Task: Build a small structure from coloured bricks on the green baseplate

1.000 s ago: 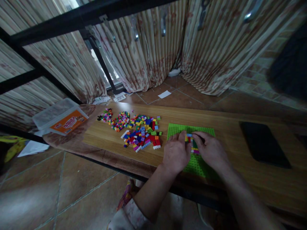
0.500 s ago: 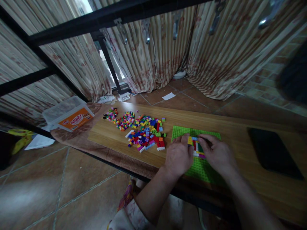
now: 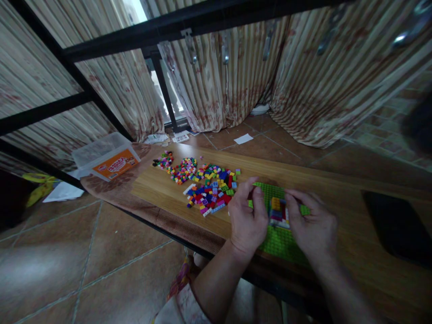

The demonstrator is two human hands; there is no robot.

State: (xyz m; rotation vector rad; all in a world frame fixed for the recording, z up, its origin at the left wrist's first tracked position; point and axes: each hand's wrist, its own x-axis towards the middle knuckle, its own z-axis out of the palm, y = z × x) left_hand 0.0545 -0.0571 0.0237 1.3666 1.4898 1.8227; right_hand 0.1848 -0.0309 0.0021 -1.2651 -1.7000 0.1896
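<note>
A green studded baseplate (image 3: 280, 245) lies on the wooden board, with a small block build (image 3: 278, 210) of yellow, blue, red, white and purple toy bricks on it. My left hand (image 3: 248, 220) is left of the build, over the plate's left edge; its thumb and forefinger stand apart with nothing visible held. Close against the build's right side is my right hand (image 3: 312, 220), which covers part of it. The right thumb and forefinger are drawn together at the tips; whatever may be between them is too small or hidden to make out.
Loose toy bricks (image 3: 212, 193) lie in heaps left of the plate, smaller pieces (image 3: 185, 169) farther back. A clear plastic box (image 3: 106, 153) with an orange label stands at the far left. On the right lies a dark flat tablet-like object (image 3: 396, 225). Curtains hang behind.
My left hand has come away from the build to the left and its fingers have spread. My right hand stays beside the build. The whole view has shifted slightly.
</note>
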